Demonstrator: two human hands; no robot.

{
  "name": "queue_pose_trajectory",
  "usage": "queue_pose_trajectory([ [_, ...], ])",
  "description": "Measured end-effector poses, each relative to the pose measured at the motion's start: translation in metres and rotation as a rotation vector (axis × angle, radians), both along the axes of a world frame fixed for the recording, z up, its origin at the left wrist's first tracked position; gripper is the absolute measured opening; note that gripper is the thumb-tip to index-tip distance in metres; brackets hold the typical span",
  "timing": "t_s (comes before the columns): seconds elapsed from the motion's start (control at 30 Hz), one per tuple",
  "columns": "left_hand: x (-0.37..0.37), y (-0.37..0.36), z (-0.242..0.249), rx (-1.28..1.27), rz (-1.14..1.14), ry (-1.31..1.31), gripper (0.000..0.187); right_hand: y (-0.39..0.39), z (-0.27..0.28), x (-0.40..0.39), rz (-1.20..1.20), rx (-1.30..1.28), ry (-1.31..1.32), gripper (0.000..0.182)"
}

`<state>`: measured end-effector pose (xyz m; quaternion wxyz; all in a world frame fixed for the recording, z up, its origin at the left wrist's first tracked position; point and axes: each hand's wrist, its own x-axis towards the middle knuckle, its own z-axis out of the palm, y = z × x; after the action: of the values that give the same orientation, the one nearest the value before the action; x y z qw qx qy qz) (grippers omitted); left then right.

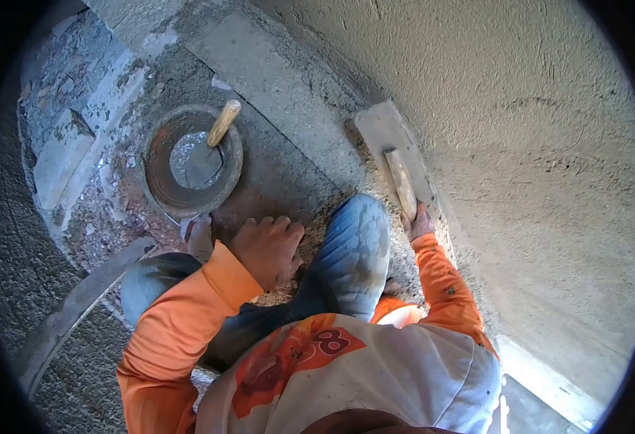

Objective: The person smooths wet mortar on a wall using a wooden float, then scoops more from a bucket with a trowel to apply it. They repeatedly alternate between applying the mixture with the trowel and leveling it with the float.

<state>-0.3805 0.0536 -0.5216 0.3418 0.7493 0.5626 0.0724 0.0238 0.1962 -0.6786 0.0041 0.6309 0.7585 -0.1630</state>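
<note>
I find the long, flat grey float with a worn wooden handle (395, 155) beside the rough grey plastered wall (527, 145), handle upward. My right hand (420, 223) is at its near end; the grip is narrow, fingers closed on the handle's end, presumably to steer the board at reach. Contact with the wall cannot be confirmed.

Left of the float, beyond the bent knee in blue trousers (357, 246), stands a round, dark, mortar-stained bucket (231, 177). A wooden-handled trowel (223, 124) rests in it, blade on the wet grey mix (180, 153), handle over the rim, likely for easy pick-up. My left hand (265, 249), nearer the bucket than the float, is curled with palm hidden; I cannot tell whether its grip holds anything.
</note>
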Motion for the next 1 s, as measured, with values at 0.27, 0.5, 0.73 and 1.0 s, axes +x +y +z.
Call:
queue_pose_trajectory([
  [0.27, -0.108, 0.005, -0.015, 0.161, 0.535, -0.249, 0.027, 0.013, -0.091, 0.044, 0.054, -0.442, -0.197, 0.066],
  [0.5, -0.278, -0.041, -0.119, -0.493, 1.561, -0.027, 0.1, 0.078, 0.019, -0.131, 0.092, 0.101, 0.03, 0.038],
  [0.73, -0.231, -0.031, -0.142, -0.68, 1.561, -0.541, 0.087, 0.02, 0.021, -0.44, 1.036, 0.335, 0.199, 0.039],
  [1.0, -0.2, 0.003, -0.14, -0.233, 1.403, -0.293, 0.077, 0.066, -0.085, -0.45, 0.962, -0.085, -0.489, 0.049],
])
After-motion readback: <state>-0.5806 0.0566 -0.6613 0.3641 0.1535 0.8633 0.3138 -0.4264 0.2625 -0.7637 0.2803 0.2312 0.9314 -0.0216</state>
